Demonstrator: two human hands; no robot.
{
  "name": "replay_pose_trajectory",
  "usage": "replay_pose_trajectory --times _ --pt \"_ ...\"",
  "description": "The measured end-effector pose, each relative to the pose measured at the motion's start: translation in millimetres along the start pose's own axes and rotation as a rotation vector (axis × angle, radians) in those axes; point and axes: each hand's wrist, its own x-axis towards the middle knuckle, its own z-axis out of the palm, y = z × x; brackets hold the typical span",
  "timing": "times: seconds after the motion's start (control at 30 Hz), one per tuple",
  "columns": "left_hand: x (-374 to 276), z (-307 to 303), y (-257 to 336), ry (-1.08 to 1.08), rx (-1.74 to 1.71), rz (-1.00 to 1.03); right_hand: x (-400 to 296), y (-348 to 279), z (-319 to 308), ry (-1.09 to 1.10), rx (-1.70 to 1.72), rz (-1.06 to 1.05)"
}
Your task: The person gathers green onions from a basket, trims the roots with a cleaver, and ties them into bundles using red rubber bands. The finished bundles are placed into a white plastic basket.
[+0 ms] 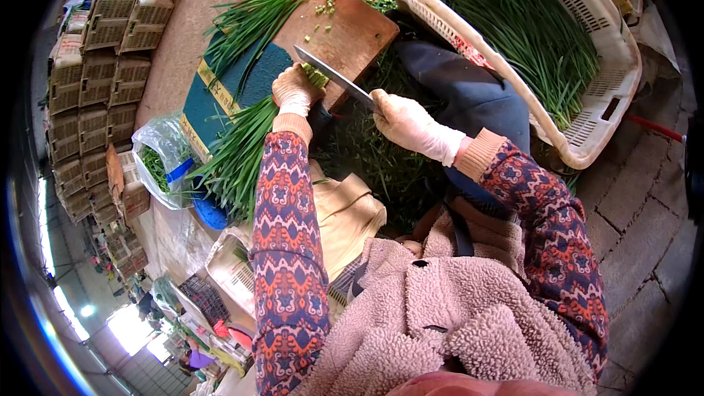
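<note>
My left hand, in a pale glove, grips a bunch of long green leaves, apparently garlic chives, near its cut ends. The leaves trail below the wrist toward the left. In my gloved right hand is the handle of a knife, its blade lying against or just above those ends; contact is unclear. Under both is a wooden board, partly covered by a teal sheet with yellow bands that bear writing. A second bunch lies at the board's far side, beside small trimmed pieces.
A white plastic crate full of green leaves stands at the right, by my knee. Leaf scraps cover the ground beneath. A clear plastic bag, a blue container and stacked crates are at the left.
</note>
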Motion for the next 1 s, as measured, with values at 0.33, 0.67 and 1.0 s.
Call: replay_pose_trajectory --times 0.33,0.67,1.0 --pt "-1.5 -2.7 -0.1 0.001 -0.052 0.002 -0.7 -2.6 -5.1 -0.038 -0.007 0.019" --pt "1.5 -6.4 2.1 -0.035 -0.042 0.009 -0.5 -4.4 -4.0 0.028 -0.037 -0.046" --pt "3.9 0.0 5.3 -0.041 0.033 0.054 65.5 -26.9 -15.3 -0.249 -0.017 0.195"
